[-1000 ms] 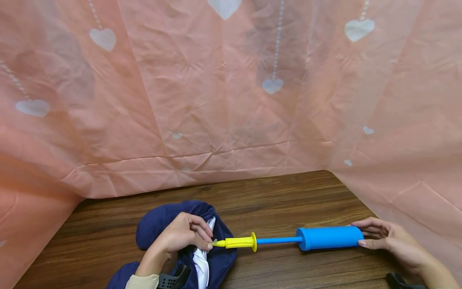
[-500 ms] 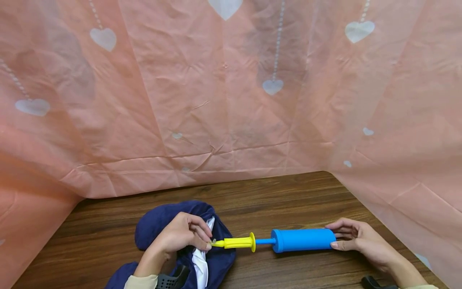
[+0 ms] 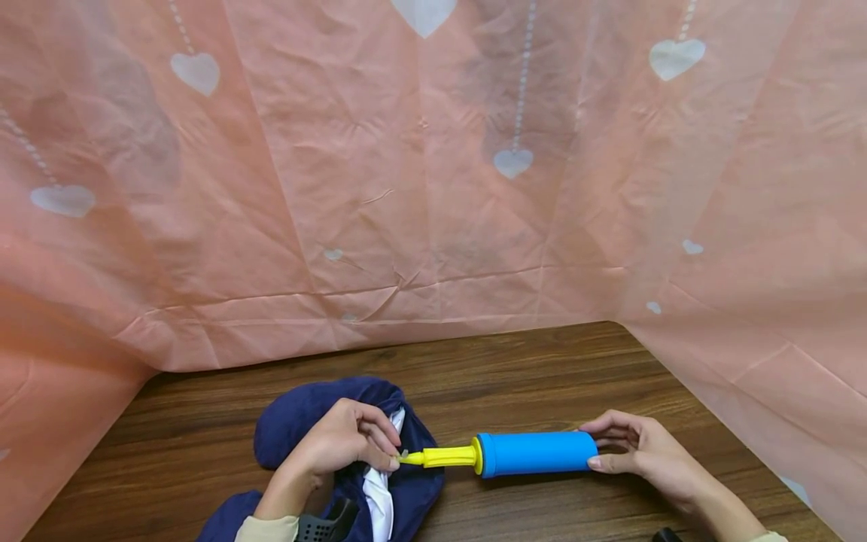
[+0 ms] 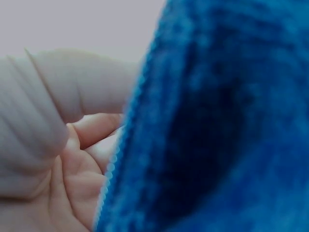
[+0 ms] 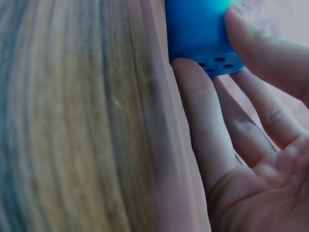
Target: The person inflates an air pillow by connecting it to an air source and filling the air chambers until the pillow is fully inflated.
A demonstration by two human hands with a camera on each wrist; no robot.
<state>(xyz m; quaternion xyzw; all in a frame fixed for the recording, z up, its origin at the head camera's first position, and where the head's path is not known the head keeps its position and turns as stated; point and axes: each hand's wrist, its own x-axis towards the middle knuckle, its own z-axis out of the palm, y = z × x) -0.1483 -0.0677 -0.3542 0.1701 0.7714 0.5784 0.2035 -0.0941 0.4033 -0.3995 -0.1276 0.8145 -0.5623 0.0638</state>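
A hand air pump with a blue barrel (image 3: 538, 453) and a yellow handle and nozzle (image 3: 447, 456) lies sideways in the head view. My left hand (image 3: 345, 444) pinches the yellow tip, where a small clear valve shows at the fingertips. Around it lies a navy fabric U-shaped pillow (image 3: 308, 410), with a white inner lining (image 3: 379, 500) exposed at its opening. My right hand (image 3: 640, 455) grips the barrel's end between thumb and fingers; the right wrist view shows the holes in that end (image 5: 220, 60). In the left wrist view, blurred blue fabric (image 4: 227, 121) hides the left fingertips.
A dark wood-grain table (image 3: 542, 376) carries everything. Pink cloth with white hearts (image 3: 420, 188) hangs behind and along both sides. Black wrist straps show at the left wrist (image 3: 325, 521) and, partly, at the right.
The right hand has pushed the blue barrel leftward, so the blue rod has slid inside and the barrel meets the yellow flange. The left hand has stayed put.
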